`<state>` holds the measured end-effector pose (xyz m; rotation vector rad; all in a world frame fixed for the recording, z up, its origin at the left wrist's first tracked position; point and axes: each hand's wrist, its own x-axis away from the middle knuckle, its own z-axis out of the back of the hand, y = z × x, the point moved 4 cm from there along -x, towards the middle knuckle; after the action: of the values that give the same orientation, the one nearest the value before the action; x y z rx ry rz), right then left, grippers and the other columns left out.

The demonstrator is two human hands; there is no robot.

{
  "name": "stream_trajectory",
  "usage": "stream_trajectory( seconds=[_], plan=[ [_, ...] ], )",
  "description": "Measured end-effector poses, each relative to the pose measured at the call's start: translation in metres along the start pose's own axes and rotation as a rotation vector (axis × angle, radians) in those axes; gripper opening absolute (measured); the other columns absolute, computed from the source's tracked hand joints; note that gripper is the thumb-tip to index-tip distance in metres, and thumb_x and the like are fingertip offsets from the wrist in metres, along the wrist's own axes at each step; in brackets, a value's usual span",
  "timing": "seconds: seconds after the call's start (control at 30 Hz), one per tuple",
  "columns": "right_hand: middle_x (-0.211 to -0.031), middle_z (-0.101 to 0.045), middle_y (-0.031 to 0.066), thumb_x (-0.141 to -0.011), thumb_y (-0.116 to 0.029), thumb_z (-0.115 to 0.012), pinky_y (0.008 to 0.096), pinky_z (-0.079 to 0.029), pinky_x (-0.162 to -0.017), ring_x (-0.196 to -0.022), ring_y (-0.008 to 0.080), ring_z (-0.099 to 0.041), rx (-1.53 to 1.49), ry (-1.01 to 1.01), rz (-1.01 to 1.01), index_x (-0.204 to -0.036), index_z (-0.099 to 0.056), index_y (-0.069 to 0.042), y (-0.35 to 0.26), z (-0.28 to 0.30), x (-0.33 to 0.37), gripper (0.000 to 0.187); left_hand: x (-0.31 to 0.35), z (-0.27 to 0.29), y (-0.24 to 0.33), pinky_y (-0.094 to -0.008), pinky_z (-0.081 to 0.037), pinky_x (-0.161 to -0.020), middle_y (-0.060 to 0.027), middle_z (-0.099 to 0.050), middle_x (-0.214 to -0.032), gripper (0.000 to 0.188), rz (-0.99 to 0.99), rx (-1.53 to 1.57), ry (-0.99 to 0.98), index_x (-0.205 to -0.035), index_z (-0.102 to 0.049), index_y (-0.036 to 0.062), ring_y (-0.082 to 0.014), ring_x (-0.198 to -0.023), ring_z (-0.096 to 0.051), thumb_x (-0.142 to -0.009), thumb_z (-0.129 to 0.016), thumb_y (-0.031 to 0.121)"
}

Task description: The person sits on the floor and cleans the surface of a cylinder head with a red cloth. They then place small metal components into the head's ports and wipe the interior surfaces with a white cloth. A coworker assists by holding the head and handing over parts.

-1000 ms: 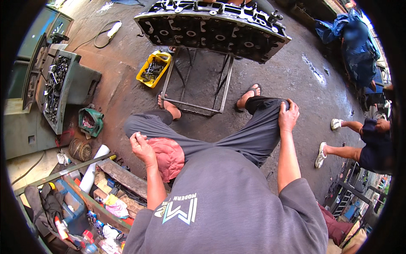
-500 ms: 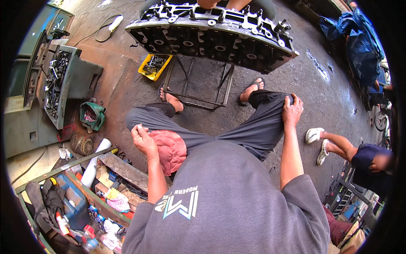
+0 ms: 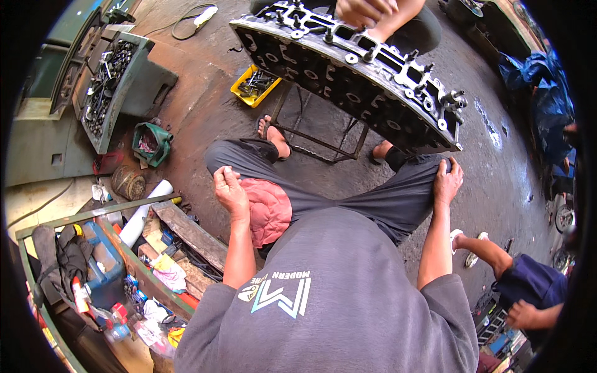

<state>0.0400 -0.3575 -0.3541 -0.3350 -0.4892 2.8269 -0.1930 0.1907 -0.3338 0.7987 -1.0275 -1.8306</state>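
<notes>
A long, dark metal engine cylinder head [image 3: 339,81], studded along its pale upper edge, slants across the upper middle of the frame, a co-worker's hand [image 3: 367,9] above it. Toward the centre right, the person's right hand [image 3: 447,184] rests with fingers spread on the knee of the dark grey cloth trousers [image 3: 398,189]. Left of centre, the left hand [image 3: 231,193] curls beside a crumpled salmon-red cloth [image 3: 269,212]; whether it pinches anything cannot be told. A yellow plastic container [image 3: 244,97] of metal parts sits upper left of centre.
</notes>
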Motion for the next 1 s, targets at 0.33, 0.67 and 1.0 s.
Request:
stream_trajectory(
  seconds=[0.33,0.67,1.0],
  plan=[
    [-0.132,-0.058,0.0199,-0.095,-0.037,-0.059,0.0453,-0.036,-0.109,-0.128,0.0363,-0.049,-0.007,-0.058,0.044,-0.130,-0.060,-0.004,0.004,0.003,-0.002,0.048,-0.001,0.001,0.000,-0.0301,-0.050,-0.059,-0.0052,-0.065,-0.072,0.022,-0.010,-0.016,-0.001,-0.100,-0.062,0.0038,-0.0132,-0.064,-0.062,-0.103,-0.054,0.024],
    [-0.148,-0.047,0.0157,-0.103,-0.047,-0.045,0.0439,-0.035,-0.110,-0.136,0.0302,-0.044,-0.833,-0.207,-0.119,-0.146,-0.046,-0.005,-0.033,0.052,0.011,0.060,-0.001,0.001,-0.003,-0.0330,-0.051,-0.061,-0.0073,-0.065,-0.072,0.020,-0.025,0.009,0.016,-0.100,-0.062,0.0038,-0.0162,-0.066,-0.064,-0.103,-0.055,0.023],
    [-0.148,-0.047,0.0145,-0.105,-0.047,-0.037,0.0437,-0.029,-0.115,-0.139,0.0262,-0.041,-1.225,-0.235,0.154,-0.150,-0.040,-0.007,-0.143,0.072,-0.075,0.060,-0.079,-0.036,0.042,-0.0249,-0.052,-0.066,-0.0057,-0.066,-0.099,0.027,0.119,0.501,-0.161,-0.109,-0.058,0.0054,-0.0142,-0.085,-0.067,-0.105,-0.049,0.031]
  ],
)
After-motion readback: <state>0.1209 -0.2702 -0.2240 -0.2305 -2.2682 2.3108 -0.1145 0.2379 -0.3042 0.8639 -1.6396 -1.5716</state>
